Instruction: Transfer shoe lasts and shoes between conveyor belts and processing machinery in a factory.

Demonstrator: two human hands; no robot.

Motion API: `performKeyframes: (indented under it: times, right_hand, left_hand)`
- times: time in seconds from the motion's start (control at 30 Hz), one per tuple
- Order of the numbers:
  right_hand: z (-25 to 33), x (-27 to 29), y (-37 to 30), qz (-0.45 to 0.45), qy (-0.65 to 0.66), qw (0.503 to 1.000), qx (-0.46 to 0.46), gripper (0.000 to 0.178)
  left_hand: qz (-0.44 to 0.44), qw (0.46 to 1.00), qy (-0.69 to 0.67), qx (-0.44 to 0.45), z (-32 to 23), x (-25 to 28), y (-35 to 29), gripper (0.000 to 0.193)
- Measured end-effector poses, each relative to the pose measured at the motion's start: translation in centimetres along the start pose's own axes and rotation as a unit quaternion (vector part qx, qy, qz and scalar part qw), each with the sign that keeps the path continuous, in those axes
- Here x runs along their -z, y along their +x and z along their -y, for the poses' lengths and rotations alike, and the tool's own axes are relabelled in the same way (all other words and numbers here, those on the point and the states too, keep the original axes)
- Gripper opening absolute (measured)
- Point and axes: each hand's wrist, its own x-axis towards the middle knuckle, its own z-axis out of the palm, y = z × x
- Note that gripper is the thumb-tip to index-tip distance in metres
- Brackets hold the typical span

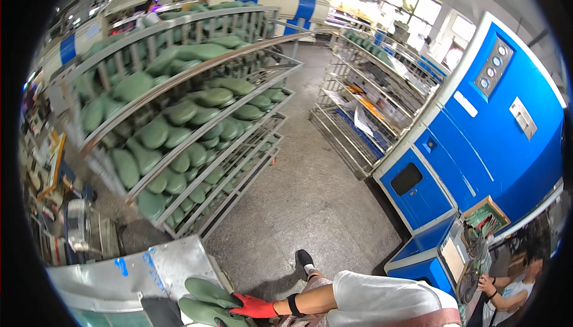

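Observation:
My left hand, in a red glove, reaches in at the lower edge with its fingers closed on a pair of green shoe lasts. The lasts lie side by side, their smooth sole faces showing. They are beside the corner of a grey metal machine top. A black band circles my left wrist. My right hand is not visible; a small dark spot by the lower last is too cut off to make out.
A metal rack full of green shoe lasts stands on the left. Another shelved rack and a tall blue machine line the right. A grey floor aisle runs between. A co-worker handles something at lower right.

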Motion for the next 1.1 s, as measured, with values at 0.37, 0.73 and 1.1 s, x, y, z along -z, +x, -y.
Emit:
performKeyframes:
  times: [0.37, 0.73, 1.1]
  right_hand:
    - [-4.9, 36.0, -6.4, -0.058, 0.275, 0.957, 0.075, 0.102]
    - [-9.6, 73.4, -18.3, -0.330, 0.387, 0.831, 0.226, 0.084]
    - [-8.3, 110.8, -28.5, -0.576, 0.386, 0.647, 0.316, 0.074]
  left_hand:
    - [0.212, 0.942, 0.247, -0.089, -1.9, -38.6, 4.1, 0.048]
    - [0.524, 0.489, 0.525, -0.459, -2.4, -84.8, 12.4, 0.070]
    - [0.702, 0.649, 0.279, -0.091, -1.2, -136.4, 15.3, 0.081]
